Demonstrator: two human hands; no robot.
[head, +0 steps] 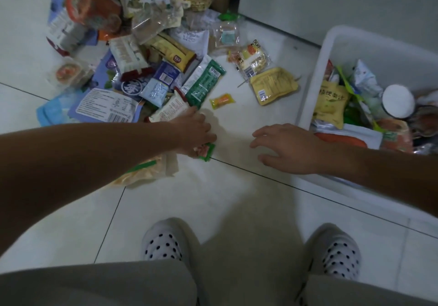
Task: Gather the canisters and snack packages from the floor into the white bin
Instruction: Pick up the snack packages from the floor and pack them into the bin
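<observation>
Crouched on a tiled floor (225, 199), between a white bin (331, 51) at right, already part-filled, and a heaped pile of snack packages (142, 68) at left.

Two polka-dot slippers (163, 244) below. Left hand (196, 135) at the pile's near edge, fingers (209, 131) curled onto one small green packet (208, 152). Right hand (289, 149) just beside the bin's near corner, fingers spread, holding nothing. One white-lidded canister (398, 101) inside the bin. Loose on bare tile: one yellow pouch (272, 85), one orange candy (222, 100).
</observation>
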